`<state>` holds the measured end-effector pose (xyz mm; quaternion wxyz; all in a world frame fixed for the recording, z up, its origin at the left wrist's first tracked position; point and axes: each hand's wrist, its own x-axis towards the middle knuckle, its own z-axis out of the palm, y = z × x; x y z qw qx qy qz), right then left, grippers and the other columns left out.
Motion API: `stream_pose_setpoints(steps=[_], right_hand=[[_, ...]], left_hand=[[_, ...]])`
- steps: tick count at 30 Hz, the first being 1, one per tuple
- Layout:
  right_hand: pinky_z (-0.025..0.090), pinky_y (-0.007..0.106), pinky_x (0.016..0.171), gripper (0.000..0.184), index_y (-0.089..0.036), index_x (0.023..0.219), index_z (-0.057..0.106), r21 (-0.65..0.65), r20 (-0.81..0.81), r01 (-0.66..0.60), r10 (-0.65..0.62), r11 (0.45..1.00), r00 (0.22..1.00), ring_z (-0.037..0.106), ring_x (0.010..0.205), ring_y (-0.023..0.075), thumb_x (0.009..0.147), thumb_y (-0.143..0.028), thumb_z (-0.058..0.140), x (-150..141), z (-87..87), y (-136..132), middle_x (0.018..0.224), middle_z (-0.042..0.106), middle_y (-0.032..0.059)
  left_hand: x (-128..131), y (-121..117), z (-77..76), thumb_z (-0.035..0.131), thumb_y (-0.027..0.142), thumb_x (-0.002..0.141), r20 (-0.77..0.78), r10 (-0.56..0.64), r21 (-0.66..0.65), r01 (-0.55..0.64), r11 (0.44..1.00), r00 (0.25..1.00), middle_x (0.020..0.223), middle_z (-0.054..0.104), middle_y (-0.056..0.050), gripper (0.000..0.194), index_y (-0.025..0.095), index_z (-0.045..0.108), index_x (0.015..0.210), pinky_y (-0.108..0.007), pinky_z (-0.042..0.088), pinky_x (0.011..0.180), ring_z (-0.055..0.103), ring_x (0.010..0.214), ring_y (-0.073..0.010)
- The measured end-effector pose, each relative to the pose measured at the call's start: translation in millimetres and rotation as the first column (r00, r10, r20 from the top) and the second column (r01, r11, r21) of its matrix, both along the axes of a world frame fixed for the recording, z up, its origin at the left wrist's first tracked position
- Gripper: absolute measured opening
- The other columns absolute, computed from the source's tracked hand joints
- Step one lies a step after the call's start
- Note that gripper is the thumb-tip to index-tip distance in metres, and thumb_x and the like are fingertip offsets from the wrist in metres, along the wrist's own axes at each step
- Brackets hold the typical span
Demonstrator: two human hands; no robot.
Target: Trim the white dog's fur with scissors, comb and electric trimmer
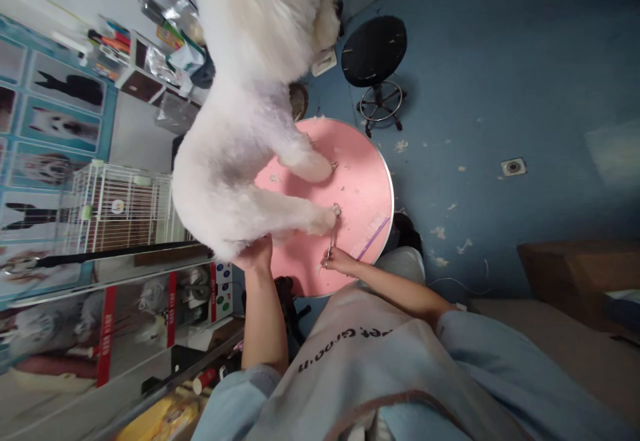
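A fluffy white dog (225, 121) stands on a round pink grooming table (367, 174). My left hand (256, 253) is against the dog's hind end at the upper leg, its fingers hidden by fur. In my right hand (340, 261) is a pair of scissors (332, 238), with the fingers closed around the handles. The scissors' tips point away from me, at the hind paw (336, 210). Beside my right hand, a purple-backed comb (370, 236) lies on the table near its edge.
A black stool (375, 51) on wheels stands beyond the table. Fur clippings (440, 232) are scattered on the blue floor (475, 128). To the left are a white wire cage (130, 201) and a glass display case (135, 314); a brown box (560, 281) sits at right.
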<state>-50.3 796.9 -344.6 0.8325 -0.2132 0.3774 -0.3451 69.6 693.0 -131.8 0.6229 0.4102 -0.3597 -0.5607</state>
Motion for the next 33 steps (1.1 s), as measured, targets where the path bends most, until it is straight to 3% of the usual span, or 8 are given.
stream_pose_setpoints(steps=[5, 14, 21, 25, 29, 33], right_hand=[[0.046, 0.027, 0.072, 0.030, -0.019, 0.085, 0.043, 0.031, 0.025, -0.042, 0.041, 0.999, 0.999, 0.059, 0.072, 0.0133, 0.064, -0.013, 0.064, -3, -1.9, 3, 0.073, 0.061, -0.0021], [0.046, 0.025, 0.069, 0.031, -0.020, 0.083, 0.046, 0.017, -0.086, -0.079, 0.080, 0.997, 0.993, 0.058, 0.071, 0.0129, 0.062, -0.012, 0.066, -18, -3.7, -3, 0.071, 0.059, -0.0033], [0.046, 0.025, 0.065, 0.027, -0.020, 0.081, 0.048, -0.121, -0.271, -0.235, 0.196, 0.964, 0.942, 0.058, 0.069, 0.0130, 0.062, -0.012, 0.067, -46, 8.1, -15, 0.071, 0.059, -0.0030], [0.043, 0.023, 0.066, 0.023, -0.018, 0.085, 0.050, -0.249, -0.461, -0.382, 0.238, 0.890, 0.855, 0.057, 0.072, 0.0121, 0.067, -0.012, 0.062, -71, 21.1, -23, 0.077, 0.061, -0.0011], [0.039, 0.024, 0.067, 0.021, -0.017, 0.091, 0.050, -0.380, -0.695, -0.586, 0.196, 0.716, 0.691, 0.056, 0.076, 0.0140, 0.072, -0.016, 0.061, -98, 36.9, -41, 0.087, 0.062, 0.0036], [0.038, 0.027, 0.070, 0.020, -0.015, 0.098, 0.052, -0.355, -0.815, -0.736, 0.194, 0.576, 0.545, 0.058, 0.081, 0.0175, 0.079, -0.022, 0.056, -109, 55.3, -62, 0.091, 0.063, 0.0081]], left_hand=[[-3, -2, 1.5, 0.045, 0.062, 0.080, 0.011, 0.058, 0.022, -0.059, 0.998, 0.998, 0.141, 0.046, 0.002, 0.053, 0.030, 0.056, 0.121, -0.039, 0.032, 0.114, 0.025, 0.141, -0.0238], [0, -2, -7.5, 0.048, 0.059, 0.076, 0.005, 0.121, 0.002, -0.121, 0.993, 0.993, 0.134, 0.054, -0.003, 0.054, 0.028, 0.059, 0.119, -0.040, 0.027, 0.114, 0.026, 0.140, -0.0249], [-6, -2, -8.4, 0.049, 0.063, 0.074, 0.078, 0.236, 0.092, -0.243, 0.966, 0.969, 0.133, 0.054, -0.003, 0.058, 0.031, 0.056, 0.122, -0.040, 0.027, 0.114, 0.029, 0.139, -0.0250], [-9, -3, -10.1, 0.045, 0.063, 0.076, -0.067, 0.317, 0.098, -0.310, 0.946, 0.946, 0.135, 0.052, -0.007, 0.062, 0.026, 0.055, 0.125, -0.043, 0.024, 0.114, 0.028, 0.139, -0.0274], [-12, -4, -10.2, 0.043, 0.059, 0.080, -0.174, 0.410, 0.156, -0.386, 0.909, 0.895, 0.137, 0.050, -0.010, 0.062, 0.022, 0.053, 0.128, -0.045, 0.019, 0.115, 0.027, 0.139, -0.0272], [-18, -6, -9.4, 0.039, 0.058, 0.082, -0.180, 0.511, 0.213, -0.474, 0.854, 0.841, 0.138, 0.049, -0.010, 0.061, 0.022, 0.052, 0.129, -0.044, 0.018, 0.115, 0.028, 0.139, -0.0256]])
